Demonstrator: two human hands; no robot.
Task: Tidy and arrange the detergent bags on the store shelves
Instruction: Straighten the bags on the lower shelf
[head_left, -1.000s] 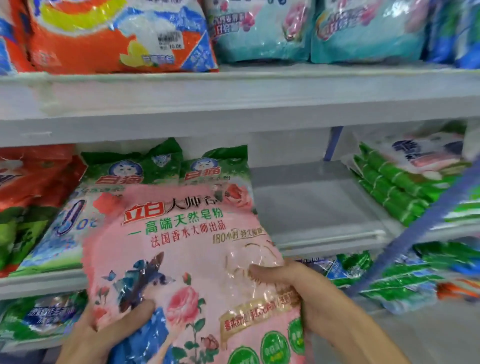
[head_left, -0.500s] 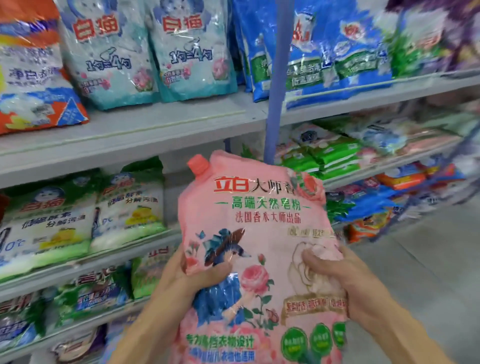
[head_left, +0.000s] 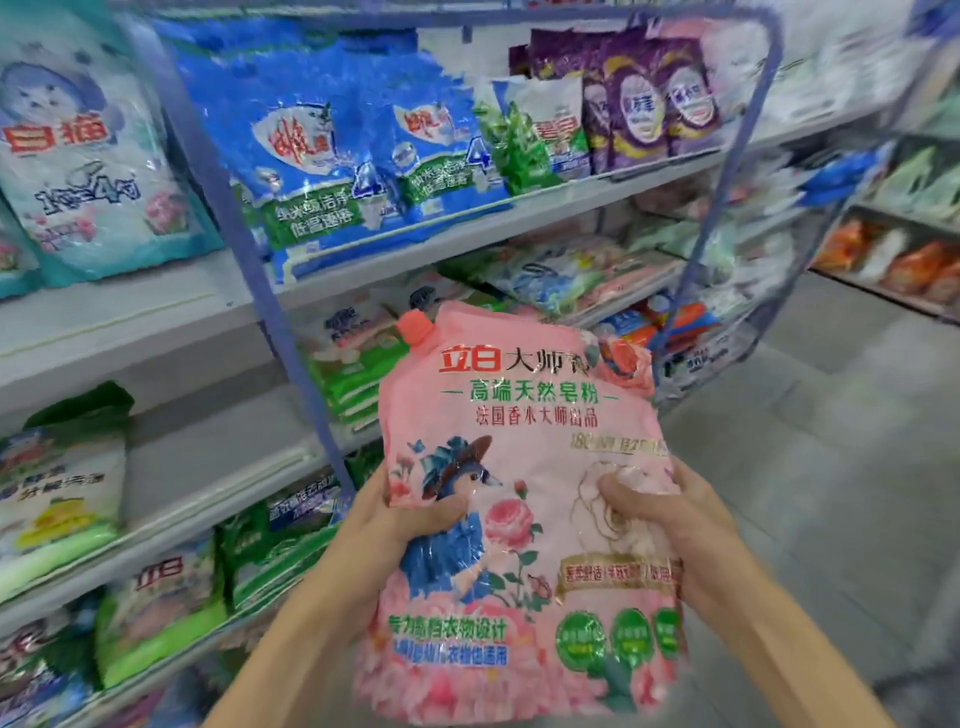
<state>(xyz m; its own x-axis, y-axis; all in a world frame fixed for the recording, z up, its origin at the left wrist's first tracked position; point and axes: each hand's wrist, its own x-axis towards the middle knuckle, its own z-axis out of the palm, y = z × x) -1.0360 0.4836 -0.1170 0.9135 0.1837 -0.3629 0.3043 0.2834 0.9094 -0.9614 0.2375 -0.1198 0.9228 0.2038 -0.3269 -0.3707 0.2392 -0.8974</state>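
Note:
I hold a pink detergent bag (head_left: 524, 395) with a rose print and a pink corner cap upright in front of me, off the shelves. My left hand (head_left: 395, 525) grips its left edge, thumb across the front. My right hand (head_left: 670, 525) grips the right edge, thumb pressed into the plastic. Behind it run white shelves (head_left: 156, 306) with blue uprights, stocked with blue bags (head_left: 311, 156), purple bags (head_left: 644, 104) and a teal bag (head_left: 88, 171).
Flat green and white bags (head_left: 353, 374) lie stacked on the middle shelf behind the pink bag. Green bags (head_left: 161, 608) fill the low shelf at left. A blue upright post (head_left: 249, 270) splits the shelf bays. Grey floor (head_left: 831, 467) opens to the right, with another rack (head_left: 893, 249) beyond.
The view has swung right along the shelves, from the orange and green bags to the blue and purple ones. The pink bag stays in both hands and now stands more upright.

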